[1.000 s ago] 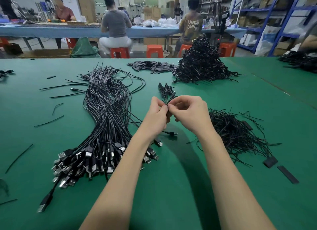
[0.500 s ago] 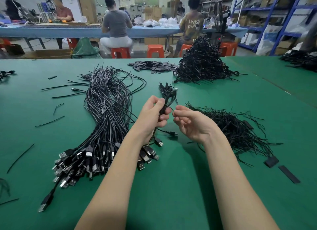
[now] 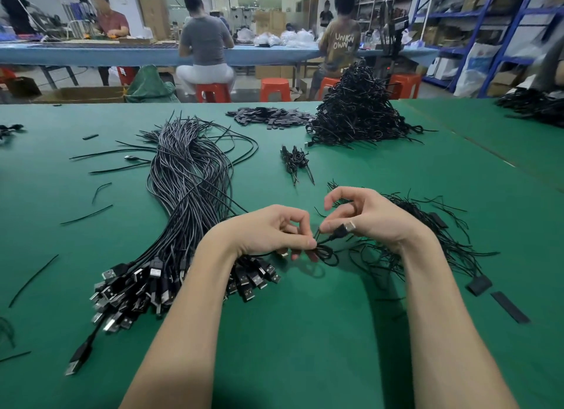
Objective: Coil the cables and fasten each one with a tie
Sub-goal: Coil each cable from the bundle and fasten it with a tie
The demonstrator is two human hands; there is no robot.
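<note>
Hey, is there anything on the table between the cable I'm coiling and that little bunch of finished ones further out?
Nothing visible. The cable is held between your left hand and right hand, and only bare green table lies between it and the small bunch of tied cables. The loose ties lie to the right.

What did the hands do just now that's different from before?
The left hand let go of the tied coil, which now lies on the table. Both hands came down nearer; the left pinches a new cable, the right hand holds its plug. The piles stayed put.
</note>
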